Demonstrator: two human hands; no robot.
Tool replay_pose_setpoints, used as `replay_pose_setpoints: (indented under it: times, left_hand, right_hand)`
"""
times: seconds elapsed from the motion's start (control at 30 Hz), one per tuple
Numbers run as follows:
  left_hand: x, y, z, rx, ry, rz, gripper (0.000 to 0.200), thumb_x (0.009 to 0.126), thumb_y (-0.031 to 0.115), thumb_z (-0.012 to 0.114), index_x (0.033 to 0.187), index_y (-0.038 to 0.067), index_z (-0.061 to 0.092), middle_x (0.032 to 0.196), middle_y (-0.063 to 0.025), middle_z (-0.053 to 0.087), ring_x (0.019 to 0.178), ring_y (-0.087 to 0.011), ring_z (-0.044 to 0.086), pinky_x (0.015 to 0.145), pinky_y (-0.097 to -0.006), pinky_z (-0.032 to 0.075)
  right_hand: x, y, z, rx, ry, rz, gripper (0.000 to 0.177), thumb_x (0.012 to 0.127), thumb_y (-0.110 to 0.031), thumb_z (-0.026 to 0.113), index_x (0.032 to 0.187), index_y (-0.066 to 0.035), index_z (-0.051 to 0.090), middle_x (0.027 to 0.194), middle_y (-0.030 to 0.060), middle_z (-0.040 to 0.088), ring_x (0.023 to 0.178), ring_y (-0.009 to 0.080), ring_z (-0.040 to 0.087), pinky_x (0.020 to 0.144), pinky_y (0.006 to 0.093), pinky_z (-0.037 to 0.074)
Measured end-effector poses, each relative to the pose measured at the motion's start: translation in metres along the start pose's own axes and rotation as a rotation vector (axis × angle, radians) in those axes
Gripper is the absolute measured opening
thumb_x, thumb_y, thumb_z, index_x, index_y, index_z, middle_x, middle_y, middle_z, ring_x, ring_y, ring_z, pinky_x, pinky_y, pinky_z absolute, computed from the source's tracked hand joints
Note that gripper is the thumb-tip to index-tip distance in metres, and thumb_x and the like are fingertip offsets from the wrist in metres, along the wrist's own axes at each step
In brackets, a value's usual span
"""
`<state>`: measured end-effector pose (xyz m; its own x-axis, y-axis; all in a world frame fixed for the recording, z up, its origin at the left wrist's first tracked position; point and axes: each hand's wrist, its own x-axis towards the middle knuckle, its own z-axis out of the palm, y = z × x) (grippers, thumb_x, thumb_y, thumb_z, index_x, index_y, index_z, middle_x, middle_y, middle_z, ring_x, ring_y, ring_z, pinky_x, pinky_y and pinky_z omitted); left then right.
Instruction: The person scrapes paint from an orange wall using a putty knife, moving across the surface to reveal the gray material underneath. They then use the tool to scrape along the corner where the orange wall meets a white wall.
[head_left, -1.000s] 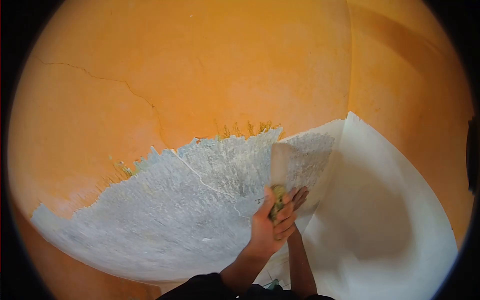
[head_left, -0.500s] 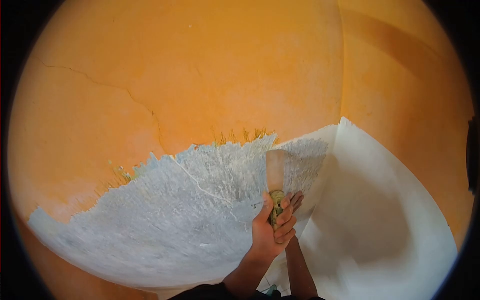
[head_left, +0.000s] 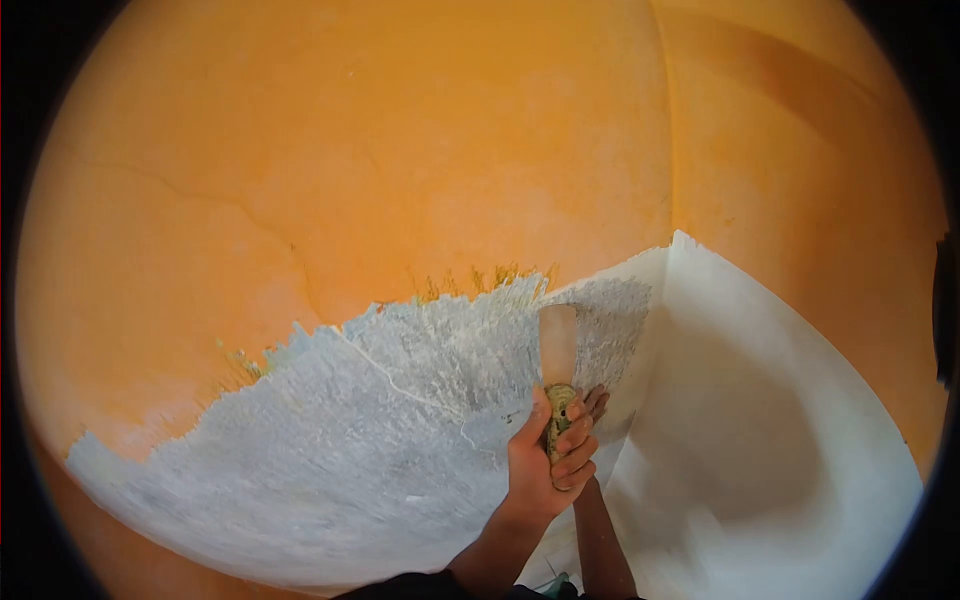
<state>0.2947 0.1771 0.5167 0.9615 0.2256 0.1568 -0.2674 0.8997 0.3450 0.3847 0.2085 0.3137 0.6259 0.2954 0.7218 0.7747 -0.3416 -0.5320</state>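
Observation:
My left hand (head_left: 548, 465) is wrapped around the worn yellowish handle of a putty knife (head_left: 559, 345), palm toward me, thumb on the left side. The knife points upward, its broad blade lying over the rough grey-white area of the wall (head_left: 400, 340) just below the orange paint. Behind the handle is my right hand (head_left: 598, 402), largely hidden by the left; its visible fingers are stretched out flat at the wall surface. A pale filled crack line runs through the grey area to the left of the knife.
Orange painted wall (head_left: 400, 150) rises above the ragged edge of the grey area, with a thin crack at the left. An inside corner (head_left: 668, 150) stands to the right. Beyond it, the adjoining wall has a smooth white lower part (head_left: 760, 440) with shadow on it.
The putty knife and both hands have shifted slightly right and down across the wall, while the view has turned a little. The grip is the same.

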Motion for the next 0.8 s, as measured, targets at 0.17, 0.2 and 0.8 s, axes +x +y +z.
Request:
replay_pose_setpoints:
  times: [0.17,0.2,0.8]
  left_hand:
    - [-0.002,0.006,0.000,-0.069,0.004,-0.017,0.047,0.097,0.052,0.035,0.091,0.007,0.047,0.064,0.0013,0.039,0.039,-0.0080,0.030,0.032,-0.0215,0.026]
    - [-0.002,0.004,-0.002,-0.070,0.009,-0.035,0.047,0.097,0.052,0.035,0.091,0.007,0.047,0.064,0.0011,0.039,0.039,-0.0079,0.030,0.032,-0.0215,0.026]
    - [0.008,0.011,0.004,-0.017,-0.006,-0.065,0.046,0.097,0.054,0.031,0.090,0.010,0.044,0.061,0.0030,0.034,0.038,-0.0070,0.026,0.032,-0.0199,0.023]
  right_hand:
    - [0.008,-0.012,-0.001,-0.037,0.052,-0.023,0.081,0.089,-0.049,0.048,0.140,0.006,0.016,0.144,0.0392,0.008,0.135,0.0564,0.005,0.105,0.0679,0.011]
    - [0.003,-0.004,-0.001,0.065,-0.046,-0.007,0.083,0.089,-0.050,0.049,0.140,0.007,0.015,0.144,0.0392,0.006,0.135,0.0559,0.002,0.106,0.0674,0.009]
    - [-0.001,-0.002,-0.009,0.138,-0.128,0.039,0.088,0.088,-0.053,0.050,0.142,0.006,0.012,0.146,0.0371,-0.005,0.135,0.0551,-0.006,0.105,0.0678,0.003]
